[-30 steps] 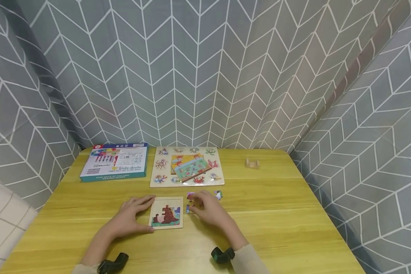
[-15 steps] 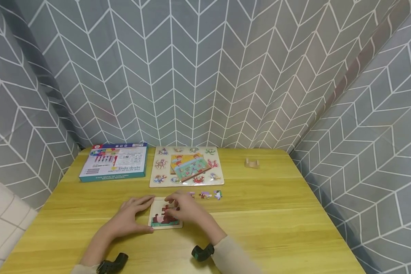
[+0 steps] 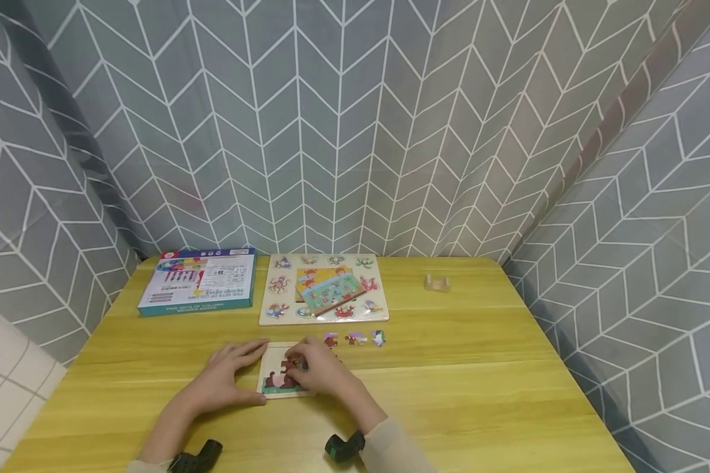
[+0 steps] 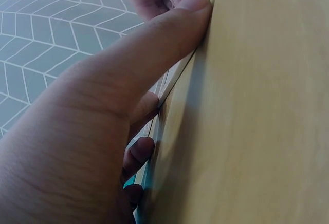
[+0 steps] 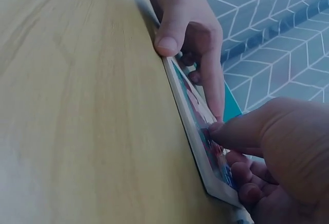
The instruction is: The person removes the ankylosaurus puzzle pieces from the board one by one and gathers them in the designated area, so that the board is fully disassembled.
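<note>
A small wooden jigsaw tray (image 3: 271, 355) lies on the table, partly filled with a brown animal picture on green ground. My left hand (image 3: 221, 378) holds it by the left side, thumb at the near corner and index finger at the far corner. The left wrist view shows the thumb (image 4: 180, 21) along the tray's edge. Over the tray's right half, my right hand (image 3: 322, 368) pinches a jigsaw piece (image 3: 298, 362) low against the picture. Its fingers cover most of that piece. In the right wrist view, the right thumb (image 5: 234, 129) touches the picture.
Several loose jigsaw pieces (image 3: 355, 337) lie beyond the tray to the right. Behind stands a peg puzzle board (image 3: 278, 302) with two small picture boards (image 3: 334, 292) on it. A toy box (image 3: 198, 282) lies back left, a small wooden block (image 3: 437, 282) back right.
My right hand has moved left from the loose pieces onto the tray, bringing a piece along, and now sits slightly lower over it. My left hand has stayed at the tray's left side.
</note>
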Action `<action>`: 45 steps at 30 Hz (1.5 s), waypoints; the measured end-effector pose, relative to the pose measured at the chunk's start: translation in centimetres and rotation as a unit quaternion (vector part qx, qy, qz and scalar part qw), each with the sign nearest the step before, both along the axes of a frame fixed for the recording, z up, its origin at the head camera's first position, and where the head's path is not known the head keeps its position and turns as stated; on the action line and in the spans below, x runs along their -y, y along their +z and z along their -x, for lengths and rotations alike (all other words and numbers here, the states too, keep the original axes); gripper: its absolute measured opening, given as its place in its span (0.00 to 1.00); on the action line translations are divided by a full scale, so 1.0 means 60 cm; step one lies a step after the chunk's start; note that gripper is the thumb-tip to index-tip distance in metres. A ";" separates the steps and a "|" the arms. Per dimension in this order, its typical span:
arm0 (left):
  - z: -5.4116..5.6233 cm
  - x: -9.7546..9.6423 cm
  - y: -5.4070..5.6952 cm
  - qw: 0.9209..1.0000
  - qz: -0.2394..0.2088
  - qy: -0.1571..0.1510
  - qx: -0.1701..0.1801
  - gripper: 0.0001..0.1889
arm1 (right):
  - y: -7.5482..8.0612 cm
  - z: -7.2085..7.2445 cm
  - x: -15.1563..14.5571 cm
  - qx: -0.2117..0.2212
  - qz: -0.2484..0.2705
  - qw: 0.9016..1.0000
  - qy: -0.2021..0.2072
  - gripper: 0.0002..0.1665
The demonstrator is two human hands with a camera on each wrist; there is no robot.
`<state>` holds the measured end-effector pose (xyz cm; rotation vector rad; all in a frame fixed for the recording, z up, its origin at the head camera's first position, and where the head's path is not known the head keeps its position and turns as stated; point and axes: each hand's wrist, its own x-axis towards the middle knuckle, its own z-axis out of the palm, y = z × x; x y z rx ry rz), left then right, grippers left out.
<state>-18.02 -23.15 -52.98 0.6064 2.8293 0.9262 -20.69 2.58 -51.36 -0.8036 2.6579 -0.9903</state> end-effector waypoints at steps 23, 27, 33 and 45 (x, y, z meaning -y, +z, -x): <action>-0.002 0.001 0.000 1.000 0.007 0.003 0.004 0.56 | -0.003 0.001 -0.008 0.013 0.015 1.000 0.011 0.13; 0.000 -0.001 0.001 1.000 0.009 -0.001 -0.004 0.57 | -0.001 0.005 -0.010 0.015 0.011 1.000 0.017 0.16; 0.005 -0.001 0.005 1.000 0.012 0.001 -0.009 0.57 | 0.001 0.010 -0.012 0.039 0.031 0.999 0.010 0.17; 0.006 0.000 0.001 1.000 0.016 -0.006 -0.012 0.57 | -0.001 0.018 -0.008 0.025 0.018 0.999 0.038 0.22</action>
